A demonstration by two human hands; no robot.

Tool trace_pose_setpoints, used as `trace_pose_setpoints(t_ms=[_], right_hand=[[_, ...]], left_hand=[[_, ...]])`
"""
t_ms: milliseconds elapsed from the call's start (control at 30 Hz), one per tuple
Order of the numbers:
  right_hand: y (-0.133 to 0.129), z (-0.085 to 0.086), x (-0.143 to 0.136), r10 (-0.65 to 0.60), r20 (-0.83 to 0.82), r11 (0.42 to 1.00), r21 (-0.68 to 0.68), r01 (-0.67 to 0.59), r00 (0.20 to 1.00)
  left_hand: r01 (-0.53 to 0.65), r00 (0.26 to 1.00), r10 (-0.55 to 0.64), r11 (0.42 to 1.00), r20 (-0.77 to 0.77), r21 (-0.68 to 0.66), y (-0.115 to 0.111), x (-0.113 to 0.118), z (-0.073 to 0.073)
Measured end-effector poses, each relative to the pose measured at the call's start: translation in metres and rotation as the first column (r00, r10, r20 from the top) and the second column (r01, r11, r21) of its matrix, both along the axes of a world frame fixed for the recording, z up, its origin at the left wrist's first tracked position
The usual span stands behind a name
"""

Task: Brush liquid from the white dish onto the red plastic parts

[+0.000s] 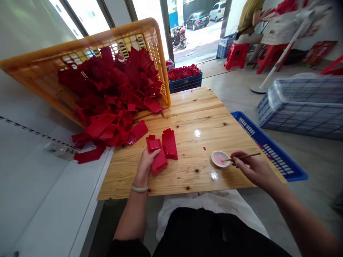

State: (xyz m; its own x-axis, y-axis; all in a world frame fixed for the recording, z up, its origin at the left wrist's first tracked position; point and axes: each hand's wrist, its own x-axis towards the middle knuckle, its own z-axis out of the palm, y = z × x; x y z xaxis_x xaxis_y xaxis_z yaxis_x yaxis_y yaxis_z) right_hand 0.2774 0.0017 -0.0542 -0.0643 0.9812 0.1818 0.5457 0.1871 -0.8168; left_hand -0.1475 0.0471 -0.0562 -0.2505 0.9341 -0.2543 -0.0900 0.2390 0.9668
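My left hand [146, 160] grips a red plastic piece [159, 160] on the wooden table [198, 103], with the thumb lying across its top. Just right of it lies a second red plastic piece [169, 144], flat on the wood and untouched. My right hand [248, 165] pinches a thin wooden brush [245, 156]; whether its tip has bristles is too small to tell. That tip dips into a small white dish [213, 159] holding a pinkish, clear liquid. A tiny red scrap [204, 148] lies beyond the dish.
An orange crate [158, 46] lies tipped at the back left, spilling many red plastic pieces [107, 125] onto the table. A blue basket [294, 175] stands below the right edge. Further off are filled crates [184, 85], a white stand [278, 60] and a seated person [249, 18].
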Motion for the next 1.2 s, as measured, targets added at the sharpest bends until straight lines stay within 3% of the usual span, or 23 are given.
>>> trace_pose_setpoints(t_ms=[167, 333, 467, 767, 900, 1067, 1200], right_hand=[[0.002, 0.005, 0.004, 0.035, -0.009, 0.999, -0.034, -0.035, 0.999], [0.007, -0.001, 0.005, -0.033, -0.088, 0.996, -0.082, 0.026, 0.996], [0.004, -0.006, 0.008, -0.111, -0.123, 0.990, -0.099, 0.100, 0.986], [-0.003, 0.016, 0.005, -0.113, -0.051, 0.990, -0.087, 0.109, 0.992], [-0.002, 0.023, 0.004, -0.115, -0.032, 0.990, -0.086, 0.112, 0.993], [-0.010, 0.038, -0.003, -0.304, -0.108, 0.953, -0.021, 0.303, 0.947], [-0.032, 0.065, -0.032, -0.365, -0.345, 0.896, 0.120, 0.427, 0.865]], left_hand=[[-0.063, 0.955, 0.066, 0.998, 0.291, -0.019, -0.009, -0.002, 0.016], [0.041, 0.875, -0.002, 0.997, 0.484, -0.070, -0.014, 0.017, 0.034], [0.075, 0.777, -0.028, 0.996, 0.629, -0.047, -0.018, 0.042, 0.040], [0.304, 0.744, -0.213, 0.952, 0.633, -0.037, -0.040, 0.090, 0.042], [0.401, 0.676, -0.299, 0.916, 0.673, 0.003, -0.050, 0.101, 0.042], [0.381, 0.616, -0.313, 0.922, 0.723, 0.074, -0.059, 0.110, 0.043], [0.403, 0.577, -0.289, 0.914, 0.764, 0.042, -0.070, 0.119, 0.050]])
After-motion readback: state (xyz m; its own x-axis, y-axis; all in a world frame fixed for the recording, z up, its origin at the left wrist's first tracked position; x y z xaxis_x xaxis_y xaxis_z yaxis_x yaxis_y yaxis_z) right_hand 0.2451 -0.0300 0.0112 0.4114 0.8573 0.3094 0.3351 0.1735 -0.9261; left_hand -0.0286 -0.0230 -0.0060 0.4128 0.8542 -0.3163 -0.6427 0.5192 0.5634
